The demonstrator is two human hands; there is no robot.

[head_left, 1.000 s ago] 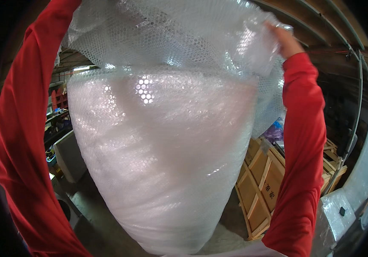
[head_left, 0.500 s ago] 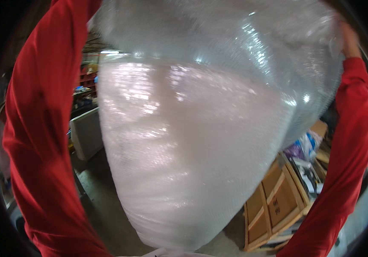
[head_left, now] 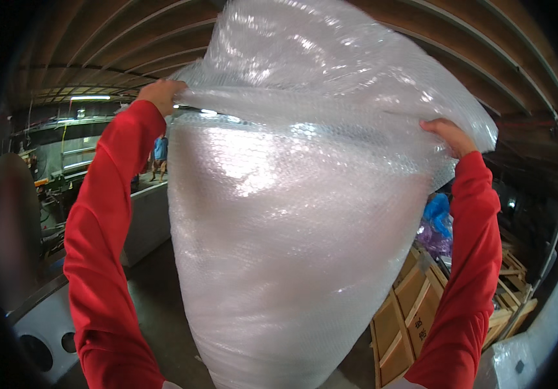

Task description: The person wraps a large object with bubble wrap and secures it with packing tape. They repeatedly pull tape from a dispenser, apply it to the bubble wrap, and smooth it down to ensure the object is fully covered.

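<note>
A tall object wrapped in clear bubble wrap (head_left: 279, 240) fills the middle of the view, narrowing toward the bottom. Over its top lies a loose, crumpled sheet of bubble wrap (head_left: 318, 52). My left hand (head_left: 162, 95) is closed on the sheet's edge at the upper left. At the upper right my right hand (head_left: 450, 135) grips the same sheet, its fingers pressed into a fold. Both arms, in red sleeves, are raised on either side of the object. What is inside the wrapping is hidden.
A wooden crate (head_left: 415, 318) stands at lower right, with blue and purple plastic bags (head_left: 437, 227) behind it. At left are a pale panel (head_left: 146, 223), a white part with round holes (head_left: 48, 337) and machinery. A person (head_left: 160, 155) stands far back, left.
The view has tilted up, showing the ceiling. Both hands now show lower in the picture and closer together, and the loose sheet has folded over above them.
</note>
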